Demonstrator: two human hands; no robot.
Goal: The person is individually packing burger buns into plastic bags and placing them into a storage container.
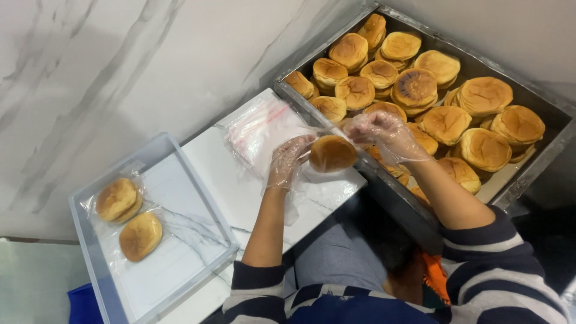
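The left hand (287, 161), in a thin clear plastic glove, has its grip closed on the left edge of a round golden-brown bun (332, 153). The right hand (384, 133), also in a clear glove, has its fingers bent and pinched on the thin clear plastic bag film (324, 180) that goes around the bun; the fingertips are just right of the bun and a little above it. So the bun sits between the two grips, held above the edge of the white marble counter (240, 192).

Behind the left grip, a stack of flat clear plastic bags with red marks (261, 129) lies on the counter. To the right of the right grip and beyond it, a large dark metal baking tray (540, 96) is full of many round brown buns (444, 90), piled in layers. Far to the left of the left grip, a pale blue-grey plastic tray (201, 195) holds two packed buns in clear bags (129, 219), lying side by side. Both forearms are bare, with striped sleeves (498, 264) pushed up.
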